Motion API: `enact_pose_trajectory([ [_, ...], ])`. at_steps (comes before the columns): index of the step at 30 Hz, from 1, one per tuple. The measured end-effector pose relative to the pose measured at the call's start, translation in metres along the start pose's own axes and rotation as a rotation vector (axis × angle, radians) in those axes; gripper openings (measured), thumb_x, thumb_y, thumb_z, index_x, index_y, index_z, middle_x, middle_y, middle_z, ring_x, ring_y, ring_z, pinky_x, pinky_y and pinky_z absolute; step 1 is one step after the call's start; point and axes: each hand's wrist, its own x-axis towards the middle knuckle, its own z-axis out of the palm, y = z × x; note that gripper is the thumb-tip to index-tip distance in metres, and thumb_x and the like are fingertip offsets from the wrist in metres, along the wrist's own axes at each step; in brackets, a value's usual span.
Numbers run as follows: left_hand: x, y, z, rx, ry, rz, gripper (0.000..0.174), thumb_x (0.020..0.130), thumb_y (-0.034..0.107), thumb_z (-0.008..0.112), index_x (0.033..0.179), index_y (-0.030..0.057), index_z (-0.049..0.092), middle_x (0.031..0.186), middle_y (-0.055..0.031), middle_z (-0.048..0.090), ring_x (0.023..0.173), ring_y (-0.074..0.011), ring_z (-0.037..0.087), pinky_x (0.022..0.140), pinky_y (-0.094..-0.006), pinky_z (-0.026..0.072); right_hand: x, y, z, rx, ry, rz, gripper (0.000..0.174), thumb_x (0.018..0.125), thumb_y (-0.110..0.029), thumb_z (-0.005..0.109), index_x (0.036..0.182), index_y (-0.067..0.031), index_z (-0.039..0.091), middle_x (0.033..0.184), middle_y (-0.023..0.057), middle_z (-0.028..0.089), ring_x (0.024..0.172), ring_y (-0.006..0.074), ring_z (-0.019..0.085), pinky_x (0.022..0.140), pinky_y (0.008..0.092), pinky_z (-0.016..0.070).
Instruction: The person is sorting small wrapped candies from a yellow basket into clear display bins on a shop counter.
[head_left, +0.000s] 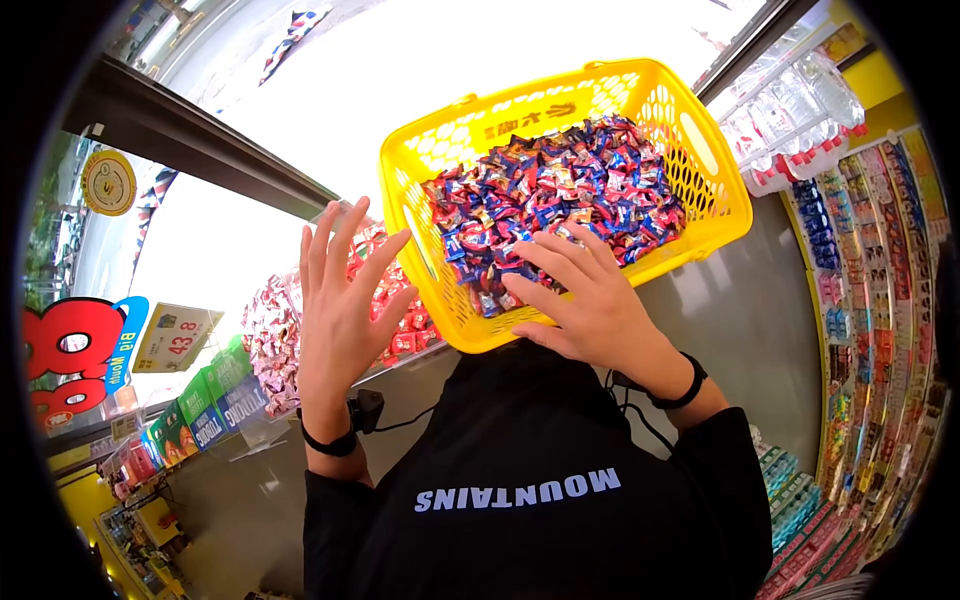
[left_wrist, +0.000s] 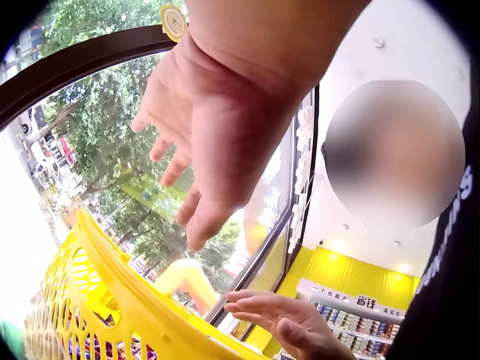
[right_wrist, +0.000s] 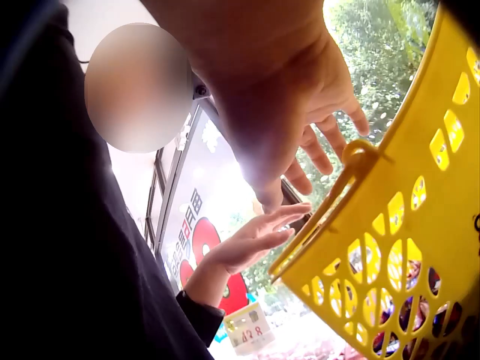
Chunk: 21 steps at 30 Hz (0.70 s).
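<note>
A yellow plastic basket [head_left: 715, 205] with perforated walls stands in front of the person, filled with wrapped candies [head_left: 560, 195] in blue, red and white. Fingers spread, the left hand [head_left: 340, 300] is held up at the basket's left side, over pink and red wrapped candies [head_left: 400, 310] in a clear bin. The right hand [head_left: 585, 300] hovers above the basket's near rim with its fingers extended toward the candies. Neither hand holds anything. Both wrist views show the hands [left_wrist: 225, 150] [right_wrist: 292, 127] with loose, straight fingers above the basket's rim.
A price sign [head_left: 178, 338] reading 43.8 and a row of green and blue boxes [head_left: 225, 385] stand at the left by the window. Shelves of packaged goods [head_left: 870, 300] line the right side. Bottled water packs [head_left: 795, 115] are stacked at the upper right.
</note>
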Motion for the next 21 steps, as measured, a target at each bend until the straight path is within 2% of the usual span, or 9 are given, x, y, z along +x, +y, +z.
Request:
enact_pose_trajectory([
  [2,0.022,0.012,-0.011,0.031,0.014,0.033,0.058,0.084,0.016,0.085,0.14,0.0181,0.069,0.167,-0.015,0.043,0.158,-0.0439,0.032,0.129,-0.0614,0.0255,-0.017,0.03,-0.018,-0.016,0.017,0.032,0.053,0.082,-0.034,0.087,0.127,-0.0127,0.069,0.143,0.0114,0.062,0.135,0.0319,0.057,0.12,0.0569,0.038],
  [4,0.047,0.027,-0.021,0.104,0.045,0.057,0.055,0.084,0.015,0.084,0.137,0.0189,0.072,0.167,-0.0136,0.044,0.158,-0.044,0.032,0.129,-0.0602,0.0268,-0.032,0.06,-0.037,-0.024,0.026,0.045,0.052,0.082,-0.032,0.087,0.126,-0.0118,0.069,0.142,0.0114,0.063,0.133,0.0319,0.058,0.119,0.0561,0.0391],
  [7,0.09,0.05,-0.032,0.198,0.067,0.14,0.052,0.085,0.021,0.085,0.136,0.0195,0.072,0.165,-0.0104,0.048,0.159,-0.0413,0.033,0.129,-0.059,0.0282,-0.052,0.096,-0.057,-0.06,0.054,0.061,0.043,0.083,-0.029,0.087,0.119,-0.01,0.072,0.139,0.0117,0.064,0.131,0.0312,0.06,0.119,0.0555,0.04],
  [10,0.139,0.058,-0.027,0.105,-0.001,0.206,0.05,0.087,0.023,0.085,0.135,0.0192,0.072,0.165,-0.0098,0.049,0.159,-0.0398,0.034,0.129,-0.0581,0.0285,-0.064,0.125,-0.069,-0.056,0.047,0.056,0.037,0.085,-0.029,0.086,0.113,-0.009,0.073,0.137,0.0116,0.066,0.13,0.0307,0.06,0.118,0.0551,0.0404],
  [11,0.155,0.057,-0.02,0.092,-0.029,0.245,0.043,0.091,0.025,0.082,0.133,0.0179,0.073,0.163,-0.0103,0.05,0.156,-0.0399,0.039,0.128,-0.0565,0.0299,-0.067,0.134,-0.072,-0.05,0.046,0.044,0.036,0.085,-0.029,0.086,0.113,-0.0089,0.073,0.136,0.0116,0.066,0.13,0.0307,0.06,0.118,0.0549,0.0406],
  [14,0.192,0.056,0.009,-0.074,-0.257,0.224,0.038,0.094,0.027,0.079,0.13,0.0156,0.074,0.16,-0.0125,0.052,0.152,-0.0397,0.043,0.127,-0.0544,0.0325,-0.072,0.155,-0.073,-0.016,0.049,0.018,0.036,0.084,-0.03,0.086,0.11,-0.0086,0.074,0.134,0.0118,0.066,0.128,0.0306,0.061,0.118,0.0538,0.041],
  [17,0.203,0.054,0.046,0.035,-0.353,0.339,0.037,0.094,0.027,0.078,0.129,0.014,0.074,0.156,-0.016,0.054,0.149,-0.0389,0.046,0.126,-0.0531,0.0351,-0.076,0.166,-0.071,0.043,0.041,0.004,0.036,0.084,-0.03,0.086,0.11,-0.0086,0.073,0.132,0.0117,0.066,0.128,0.0306,0.061,0.118,0.0533,0.0409],
  [21,0.204,0.036,0.085,0.114,-0.591,0.323,0.042,0.09,0.031,0.079,0.13,0.0199,0.075,0.156,-0.0151,0.055,0.148,-0.0379,0.047,0.124,-0.0519,0.0381,-0.074,0.166,-0.071,0.07,0.046,-0.004,0.034,0.084,-0.028,0.085,0.11,-0.0088,0.073,0.132,0.0118,0.066,0.127,0.0309,0.061,0.118,0.0535,0.0412],
])
